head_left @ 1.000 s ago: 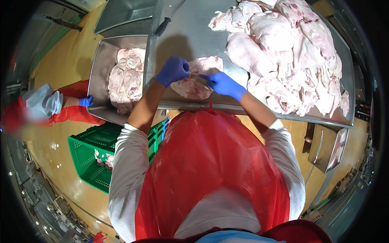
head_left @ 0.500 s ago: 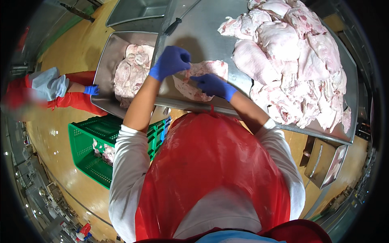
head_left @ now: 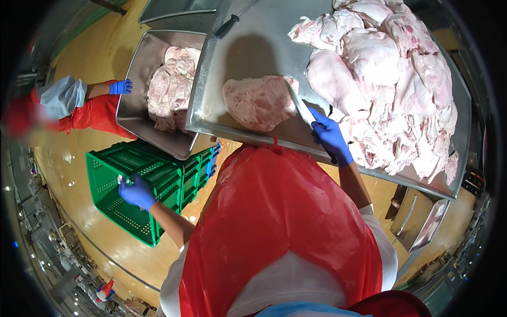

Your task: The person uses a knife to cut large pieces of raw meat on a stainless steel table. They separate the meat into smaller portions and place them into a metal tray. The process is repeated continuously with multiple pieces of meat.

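A knife (head_left: 300, 105) is gripped in my right hand (head_left: 330, 136), its blade slanting over the right end of a flat pinkish piece of raw meat (head_left: 260, 103). That piece lies spread on the metal table (head_left: 211, 92) near its front left corner. Away to the lower left, my left hand (head_left: 137, 193) hangs over the mouth of a green perforated crate (head_left: 127, 230). Its fingers are curled, and a small pale bit shows beside the fingertips; whether they hold it is unclear. Both hands wear blue gloves.
Pale raw meat pieces are heaped (head_left: 380, 90) on the table's right. A dark-handled tool (head_left: 227, 26) lies at its far left. Left of the table, a metal bin (head_left: 134, 79) holds more meat, and a co-worker's gloved hand (head_left: 121, 87) touches its rim. A metal box (head_left: 420, 222) stands lower right.
My left hand has gone from the meat down to the green crate. My right hand has drawn back to the right, showing the knife. The meat lies flatter, and the co-worker's hand has shifted up the bin.
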The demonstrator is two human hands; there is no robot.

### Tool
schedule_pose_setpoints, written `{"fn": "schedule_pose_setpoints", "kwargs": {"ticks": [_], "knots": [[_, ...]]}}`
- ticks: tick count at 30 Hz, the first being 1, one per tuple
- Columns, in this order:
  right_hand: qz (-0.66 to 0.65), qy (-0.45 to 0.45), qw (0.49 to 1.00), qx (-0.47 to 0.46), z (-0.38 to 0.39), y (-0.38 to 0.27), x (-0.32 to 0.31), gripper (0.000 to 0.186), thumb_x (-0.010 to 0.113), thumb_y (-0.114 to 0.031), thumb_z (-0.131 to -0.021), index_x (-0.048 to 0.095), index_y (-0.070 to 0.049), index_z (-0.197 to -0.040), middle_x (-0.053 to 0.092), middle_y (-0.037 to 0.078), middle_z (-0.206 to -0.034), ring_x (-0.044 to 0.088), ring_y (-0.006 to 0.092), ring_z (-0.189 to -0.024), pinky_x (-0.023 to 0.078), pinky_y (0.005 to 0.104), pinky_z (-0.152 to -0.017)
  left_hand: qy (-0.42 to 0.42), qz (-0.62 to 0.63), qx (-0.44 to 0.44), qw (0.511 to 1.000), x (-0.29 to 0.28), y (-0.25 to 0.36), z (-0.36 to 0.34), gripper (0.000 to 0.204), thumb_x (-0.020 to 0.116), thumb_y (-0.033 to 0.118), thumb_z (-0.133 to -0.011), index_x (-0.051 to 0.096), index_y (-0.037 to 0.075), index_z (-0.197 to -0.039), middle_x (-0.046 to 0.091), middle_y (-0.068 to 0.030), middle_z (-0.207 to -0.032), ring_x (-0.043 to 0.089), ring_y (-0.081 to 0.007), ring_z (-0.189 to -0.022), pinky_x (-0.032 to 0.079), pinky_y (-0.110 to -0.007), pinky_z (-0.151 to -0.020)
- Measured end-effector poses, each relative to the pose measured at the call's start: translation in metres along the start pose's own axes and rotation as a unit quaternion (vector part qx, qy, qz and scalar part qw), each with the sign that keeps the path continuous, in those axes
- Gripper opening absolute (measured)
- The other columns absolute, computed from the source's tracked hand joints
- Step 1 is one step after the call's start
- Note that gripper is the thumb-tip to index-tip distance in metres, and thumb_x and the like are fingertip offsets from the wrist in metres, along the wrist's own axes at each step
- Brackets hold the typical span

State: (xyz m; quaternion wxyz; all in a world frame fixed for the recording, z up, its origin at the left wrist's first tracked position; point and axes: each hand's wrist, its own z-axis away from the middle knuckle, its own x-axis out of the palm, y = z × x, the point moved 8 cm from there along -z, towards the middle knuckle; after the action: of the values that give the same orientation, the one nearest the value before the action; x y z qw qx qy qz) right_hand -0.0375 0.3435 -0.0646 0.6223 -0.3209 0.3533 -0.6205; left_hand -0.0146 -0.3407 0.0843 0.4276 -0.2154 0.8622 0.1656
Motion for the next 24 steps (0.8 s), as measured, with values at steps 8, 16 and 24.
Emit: {"fn": "schedule_pose_setpoints", "kwargs": {"ticks": [8, 16, 24], "knots": [[0.194, -0.007, 0.975, -0.104, -0.006, -0.013, 0.029, 0.055, 0.055, -0.016, -0.1, 0.046, -0.017, -0.155, 0.068, 0.01, -0.09, 0.065, 0.02, -0.079, 0.054, 0.0328, -0.075, -0.333, 0.412, 0.342, 0.776, 0.073, 0.435, 0.157, 0.045, 0.08, 0.031, -0.078, 0.07, 0.001, -0.11, 0.069, -0.0227, -0.107, 0.068, -0.0389, -0.097, 0.055, -0.048, -0.087], [0.352, 0.058, 0.918, -0.173, 0.016, 0.006, 0.032, 0.054, 0.052, -0.015, -0.099, 0.046, -0.019, -0.152, 0.068, 0.024, -0.098, 0.067, 0.0421, -0.089, 0.053, 0.0493, -0.081, -0.381, 0.238, 0.475, 0.757, 0.111, 0.483, 0.201, 0.022, 0.073, 0.023, -0.077, 0.069, 0.004, -0.088, 0.07, -0.0185, -0.09, 0.069, -0.0377, -0.085, 0.056, -0.048, -0.078], [0.348, 0.094, 0.909, -0.211, 0.032, 0.006, 0.023, 0.043, 0.05, -0.016, -0.101, 0.054, -0.018, -0.145, 0.067, 0.023, -0.089, 0.066, 0.041, -0.082, 0.053, 0.0504, -0.074, -0.469, 0.428, 0.331, 0.698, 0.108, 0.464, 0.182, 0.023, 0.07, 0.021, -0.076, 0.074, 0.004, -0.09, 0.072, -0.0151, -0.089, 0.07, -0.0349, -0.082, 0.056, -0.044, -0.074]]}}
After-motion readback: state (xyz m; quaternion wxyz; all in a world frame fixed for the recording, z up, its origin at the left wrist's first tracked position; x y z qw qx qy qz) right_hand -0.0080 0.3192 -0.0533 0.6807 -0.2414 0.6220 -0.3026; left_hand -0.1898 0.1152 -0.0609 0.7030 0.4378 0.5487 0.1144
